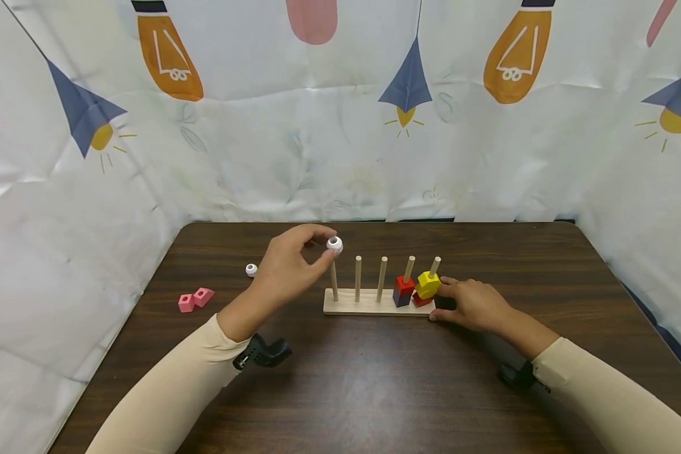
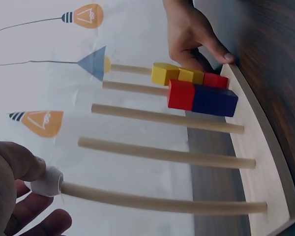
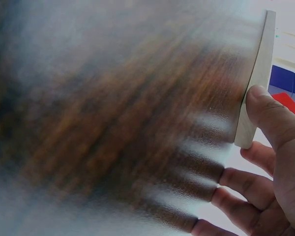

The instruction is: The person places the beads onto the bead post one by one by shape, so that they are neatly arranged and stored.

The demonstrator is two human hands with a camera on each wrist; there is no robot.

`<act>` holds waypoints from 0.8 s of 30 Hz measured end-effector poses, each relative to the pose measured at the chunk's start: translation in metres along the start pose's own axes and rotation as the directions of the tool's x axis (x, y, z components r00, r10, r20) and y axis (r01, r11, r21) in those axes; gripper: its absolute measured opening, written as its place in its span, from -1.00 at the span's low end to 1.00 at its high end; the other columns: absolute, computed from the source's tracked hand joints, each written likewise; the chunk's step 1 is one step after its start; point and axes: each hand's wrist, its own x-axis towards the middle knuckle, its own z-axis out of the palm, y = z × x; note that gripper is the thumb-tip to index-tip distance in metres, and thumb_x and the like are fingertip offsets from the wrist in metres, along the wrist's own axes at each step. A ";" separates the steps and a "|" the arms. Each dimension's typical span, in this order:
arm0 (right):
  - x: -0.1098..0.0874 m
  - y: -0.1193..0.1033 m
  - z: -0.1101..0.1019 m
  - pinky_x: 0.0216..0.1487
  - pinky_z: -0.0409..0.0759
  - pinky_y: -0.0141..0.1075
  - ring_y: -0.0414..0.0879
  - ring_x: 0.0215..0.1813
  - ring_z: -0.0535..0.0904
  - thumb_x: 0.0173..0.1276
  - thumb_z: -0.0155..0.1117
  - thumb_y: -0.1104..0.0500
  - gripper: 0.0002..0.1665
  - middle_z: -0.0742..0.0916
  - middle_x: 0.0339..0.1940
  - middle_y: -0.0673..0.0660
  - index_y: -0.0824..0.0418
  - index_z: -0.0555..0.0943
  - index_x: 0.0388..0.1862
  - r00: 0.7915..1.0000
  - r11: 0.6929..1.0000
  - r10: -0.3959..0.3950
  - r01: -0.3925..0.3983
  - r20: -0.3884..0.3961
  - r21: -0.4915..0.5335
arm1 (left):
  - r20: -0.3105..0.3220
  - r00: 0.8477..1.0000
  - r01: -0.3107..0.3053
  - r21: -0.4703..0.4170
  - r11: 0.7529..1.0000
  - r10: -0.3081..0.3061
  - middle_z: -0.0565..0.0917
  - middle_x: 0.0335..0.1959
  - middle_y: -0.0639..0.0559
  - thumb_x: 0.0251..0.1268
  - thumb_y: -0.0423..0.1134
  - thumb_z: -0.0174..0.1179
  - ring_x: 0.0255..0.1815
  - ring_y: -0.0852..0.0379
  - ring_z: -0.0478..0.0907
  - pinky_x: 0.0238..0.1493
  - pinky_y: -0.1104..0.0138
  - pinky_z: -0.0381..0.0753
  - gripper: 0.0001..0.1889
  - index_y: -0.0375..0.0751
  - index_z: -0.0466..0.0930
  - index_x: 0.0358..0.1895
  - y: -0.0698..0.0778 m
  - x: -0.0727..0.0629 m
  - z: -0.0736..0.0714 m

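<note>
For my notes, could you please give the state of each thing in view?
Peg stand: flat on table
White bead: held at tip of leftmost peg
Left hand: pinching this bead
Right hand: gripping the stand's end
Second peg and third peg: bare
Red block: threaded above a blue block
Yellow blocks: threaded above another red block
Other white bead: loose on table
Pink blocks: loose on table

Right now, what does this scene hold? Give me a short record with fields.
left hand: pinches a white bead at the tip of the leftmost peg
right hand: holds the right end of the wooden base
second peg: bare
third peg: bare
fourth peg: red block over dark blue block
fifth peg: yellow blocks over another red block
loose on table: two pink blocks, another white bead
</note>
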 end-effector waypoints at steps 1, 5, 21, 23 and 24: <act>0.000 0.000 0.000 -0.14 0.69 0.18 0.30 0.00 0.72 0.32 0.43 -0.26 -0.27 0.58 0.34 0.40 0.23 0.67 0.25 1.000 1.000 0.001 -0.001 0.000 0.000 | 0.001 1.000 -0.005 -0.003 1.000 0.005 0.72 -0.16 0.03 0.29 -0.30 0.42 -0.13 0.07 0.65 -0.05 0.15 0.64 -0.76 -0.21 0.71 0.00 0.001 0.001 0.001; 0.000 0.000 -0.001 -0.14 0.69 0.17 0.30 0.00 0.72 0.31 0.43 -0.26 -0.26 0.58 0.34 0.40 0.23 0.67 0.25 1.000 1.000 0.003 -0.003 0.001 0.005 | 0.009 1.000 -0.020 -0.015 1.000 0.020 0.73 -0.15 0.04 0.30 -0.29 0.42 -0.11 0.09 0.65 -0.03 0.18 0.63 -0.75 -0.22 0.72 0.00 0.007 0.003 0.007; 0.000 0.001 0.000 -0.16 0.70 0.15 0.29 -0.03 0.73 0.32 0.42 -0.27 -0.25 0.57 0.35 0.40 0.23 0.66 0.25 1.000 1.000 0.004 -0.004 0.009 0.012 | 0.073 0.997 -0.026 -0.059 0.998 0.030 0.72 -0.12 0.08 0.34 -0.27 0.39 -0.12 0.14 0.62 -0.04 0.25 0.60 -0.76 -0.19 0.70 0.02 0.029 0.009 0.027; 0.000 0.001 0.000 -0.17 0.70 0.15 0.28 -0.04 0.73 0.32 0.41 -0.27 -0.26 0.57 0.35 0.40 0.23 0.66 0.25 1.000 1.000 0.001 -0.001 0.006 0.012 | 0.074 0.997 -0.024 -0.068 0.997 0.029 0.72 -0.12 0.09 0.34 -0.27 0.39 -0.12 0.14 0.62 -0.04 0.25 0.61 -0.76 -0.19 0.70 0.02 0.030 0.009 0.030; 0.000 0.001 0.000 -0.16 0.70 0.15 0.28 -0.03 0.73 0.32 0.41 -0.27 -0.25 0.57 0.35 0.40 0.23 0.66 0.26 1.000 1.000 -0.001 0.000 0.006 0.012 | 0.074 0.997 -0.023 -0.073 0.997 0.028 0.72 -0.12 0.09 0.34 -0.27 0.39 -0.12 0.14 0.62 -0.03 0.24 0.61 -0.76 -0.19 0.70 0.02 0.031 0.010 0.031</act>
